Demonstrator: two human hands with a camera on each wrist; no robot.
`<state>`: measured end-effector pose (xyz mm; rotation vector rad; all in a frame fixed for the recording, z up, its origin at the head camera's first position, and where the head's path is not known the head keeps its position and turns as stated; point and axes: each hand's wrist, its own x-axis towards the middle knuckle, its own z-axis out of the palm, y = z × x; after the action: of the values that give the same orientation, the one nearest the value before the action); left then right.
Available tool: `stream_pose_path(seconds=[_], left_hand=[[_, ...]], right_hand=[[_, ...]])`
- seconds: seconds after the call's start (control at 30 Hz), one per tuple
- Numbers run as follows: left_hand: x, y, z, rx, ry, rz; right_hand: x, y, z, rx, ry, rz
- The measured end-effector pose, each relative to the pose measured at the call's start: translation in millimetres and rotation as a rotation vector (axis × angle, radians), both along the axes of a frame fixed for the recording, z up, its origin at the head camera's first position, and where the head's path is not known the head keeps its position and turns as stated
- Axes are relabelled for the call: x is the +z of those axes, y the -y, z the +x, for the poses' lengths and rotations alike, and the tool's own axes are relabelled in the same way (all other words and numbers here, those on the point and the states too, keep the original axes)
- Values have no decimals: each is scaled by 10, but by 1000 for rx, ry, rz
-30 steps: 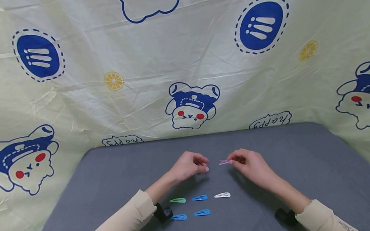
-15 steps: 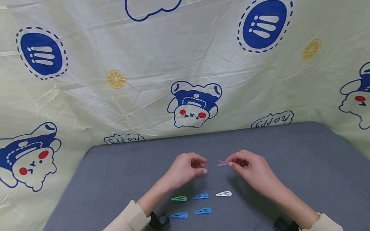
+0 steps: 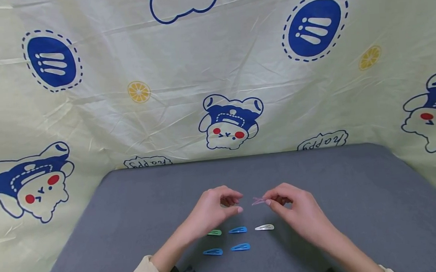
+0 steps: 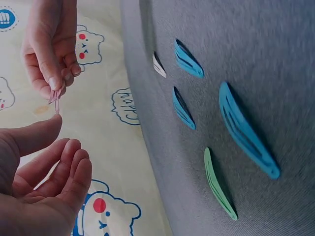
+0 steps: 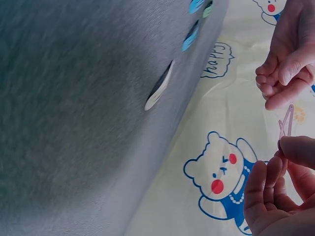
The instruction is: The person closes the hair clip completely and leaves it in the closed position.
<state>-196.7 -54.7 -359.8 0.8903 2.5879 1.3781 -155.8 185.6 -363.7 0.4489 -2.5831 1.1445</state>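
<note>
My right hand [image 3: 297,208] pinches a small pink snap hair clip [image 3: 258,201] between thumb and fingertips above the table. In the right wrist view the clip's [image 5: 289,120] two arms stand apart, its narrow tip pointing toward my left hand. My left hand [image 3: 212,210] hovers just left of the clip, thumb and fingers loosely bent and apart with nothing between them. In the left wrist view its thumb [image 4: 42,135] appears close to the clip's tip; whether they touch I cannot tell.
Below the hands lie a partly covered green clip [image 3: 215,232], a blue clip [image 3: 238,230] and a white clip [image 3: 264,227]. Nearer me are two more blue clips, one left [image 3: 213,252] and one right [image 3: 241,247]. A grey cloth [image 3: 319,171] covers the table; a printed curtain [image 3: 175,71] hangs behind.
Both hands have come slightly nearer to me and lower in the head view, the pink clip moving along with the right hand. The left forearm now covers part of the green clip.
</note>
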Motion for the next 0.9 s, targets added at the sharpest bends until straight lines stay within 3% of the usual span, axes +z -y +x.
stream_pose_path(seconds=[0.37,0.57,0.9], left_hand=[[71,70,223,24,1,37],[132,94,326,54,32,69],[172,105,401,49,24,82]], right_hand=[[67,105,155,-8,-40,-20],[133,145,229,-34,-8,-25],[176,231,324,-4,7,-25]])
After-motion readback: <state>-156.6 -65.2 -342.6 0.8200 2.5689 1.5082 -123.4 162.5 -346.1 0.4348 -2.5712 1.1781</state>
